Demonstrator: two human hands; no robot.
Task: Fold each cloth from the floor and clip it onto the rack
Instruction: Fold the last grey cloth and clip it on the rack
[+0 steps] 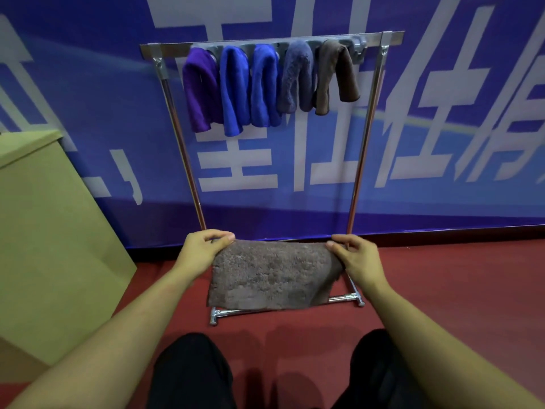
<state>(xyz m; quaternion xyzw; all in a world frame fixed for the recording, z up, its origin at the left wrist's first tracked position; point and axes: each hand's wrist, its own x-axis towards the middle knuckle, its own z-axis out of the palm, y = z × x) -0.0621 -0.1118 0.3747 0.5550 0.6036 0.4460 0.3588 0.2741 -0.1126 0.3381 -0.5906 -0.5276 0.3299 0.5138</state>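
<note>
The brown cloth (272, 274) hangs in the air, low in front of the rack (358, 184), with its long side running left to right. The left hand (203, 253) pinches its top left corner and the right hand (358, 261) pinches the top right one. Five cloths (269, 84) hang on the rack's top bar (purple, blue, blue, grey, brown). Big white letters fill the blue wall banner (442, 160); I cannot read them. A box (50, 231) stands at the left, and open red floor (460, 278) lies to the right.

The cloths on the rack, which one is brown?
The brown cloth at the right end of the rack, beside the grey cloth. The other three are purple or blue.
</note>
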